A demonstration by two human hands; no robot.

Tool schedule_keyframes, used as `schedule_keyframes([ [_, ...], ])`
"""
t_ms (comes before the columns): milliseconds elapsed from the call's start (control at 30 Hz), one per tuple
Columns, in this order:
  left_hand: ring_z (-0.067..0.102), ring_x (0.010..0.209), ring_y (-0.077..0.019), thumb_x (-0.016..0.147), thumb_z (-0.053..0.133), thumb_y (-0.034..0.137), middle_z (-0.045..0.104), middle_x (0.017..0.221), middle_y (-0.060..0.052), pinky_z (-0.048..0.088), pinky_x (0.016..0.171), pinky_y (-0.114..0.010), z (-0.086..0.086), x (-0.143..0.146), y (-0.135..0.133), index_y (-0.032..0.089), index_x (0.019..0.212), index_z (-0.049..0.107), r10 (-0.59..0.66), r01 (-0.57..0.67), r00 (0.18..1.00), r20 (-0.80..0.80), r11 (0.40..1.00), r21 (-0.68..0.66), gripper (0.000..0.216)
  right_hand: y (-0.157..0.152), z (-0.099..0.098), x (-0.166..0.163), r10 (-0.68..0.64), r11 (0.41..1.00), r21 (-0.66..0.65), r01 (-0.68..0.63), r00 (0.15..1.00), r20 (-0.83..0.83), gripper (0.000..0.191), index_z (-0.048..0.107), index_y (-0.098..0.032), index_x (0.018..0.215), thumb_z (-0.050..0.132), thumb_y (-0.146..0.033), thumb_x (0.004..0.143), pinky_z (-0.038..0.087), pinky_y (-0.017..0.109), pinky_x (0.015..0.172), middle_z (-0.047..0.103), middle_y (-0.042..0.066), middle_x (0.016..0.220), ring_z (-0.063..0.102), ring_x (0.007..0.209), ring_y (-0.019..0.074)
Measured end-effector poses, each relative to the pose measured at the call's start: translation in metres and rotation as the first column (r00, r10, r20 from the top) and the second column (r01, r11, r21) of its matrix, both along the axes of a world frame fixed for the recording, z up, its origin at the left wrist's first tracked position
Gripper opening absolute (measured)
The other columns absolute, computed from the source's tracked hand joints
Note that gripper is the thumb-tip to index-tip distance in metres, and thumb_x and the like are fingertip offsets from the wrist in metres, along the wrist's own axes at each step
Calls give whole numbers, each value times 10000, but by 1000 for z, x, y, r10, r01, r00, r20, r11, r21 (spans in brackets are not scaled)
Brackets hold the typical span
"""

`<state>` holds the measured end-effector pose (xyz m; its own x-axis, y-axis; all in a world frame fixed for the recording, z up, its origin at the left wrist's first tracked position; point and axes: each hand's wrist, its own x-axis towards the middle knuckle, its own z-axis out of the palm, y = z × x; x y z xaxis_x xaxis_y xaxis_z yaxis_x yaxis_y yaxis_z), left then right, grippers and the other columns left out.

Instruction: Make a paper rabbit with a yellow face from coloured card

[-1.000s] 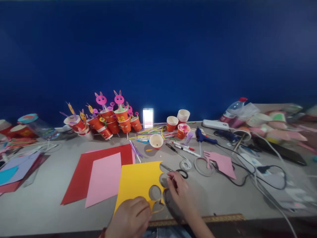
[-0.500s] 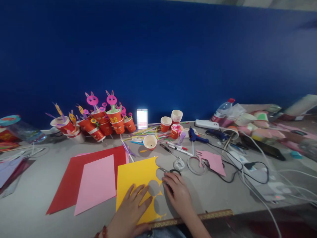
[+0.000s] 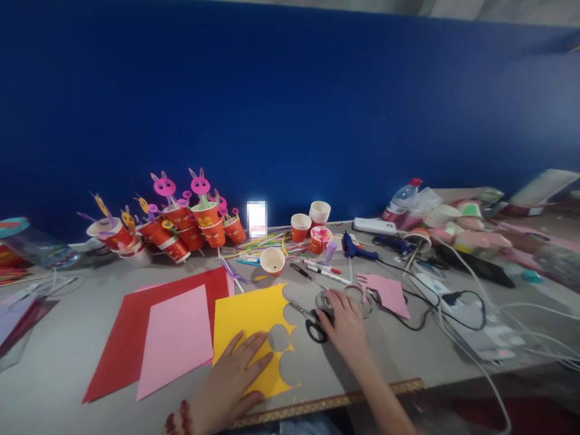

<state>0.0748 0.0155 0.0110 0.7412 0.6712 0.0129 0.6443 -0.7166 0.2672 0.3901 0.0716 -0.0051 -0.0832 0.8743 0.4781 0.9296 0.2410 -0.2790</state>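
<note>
A yellow sheet of paper (image 3: 244,311) with round holes and scalloped cut-outs along its right side lies in front of me. My left hand (image 3: 242,365) rests flat on its lower part, fingers spread. A pair of scissors with black handles (image 3: 316,331) lies just right of the sheet, its blades pointing at the cut edge. My right hand (image 3: 347,320) is over the scissors' upper handle loop, thumb and fingers curled around it; the fingertips are partly hidden. Partly beneath those fingers sits a roll of tape (image 3: 322,300).
Left are red paper (image 3: 111,344) and pink paper (image 3: 176,338). Behind stand a paper cup (image 3: 272,261), decorated red cups (image 3: 211,232) and a lit phone (image 3: 257,219). A blue glue gun (image 3: 356,248), pink scrap (image 3: 389,293), cables and a power strip (image 3: 480,338) lie right.
My right hand has moved right and slightly away from me, off the paper's edge. The scissors have turned, and one handle loop now shows. My left hand has slid slightly on the yellow sheet.
</note>
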Motion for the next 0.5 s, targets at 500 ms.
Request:
schedule_keyframes([
  [500,402,1379,-288,891,606,226,406,1531,-80,358,1135,-533,7,-10,6,269,1389,462,18,-14,998,65,998,-59,520,6,20,-32,183,977,-60,-204,950,-254,462,515,-200,1328,580,-310,884,476,410,999,584,128,1316,551,1211,284],
])
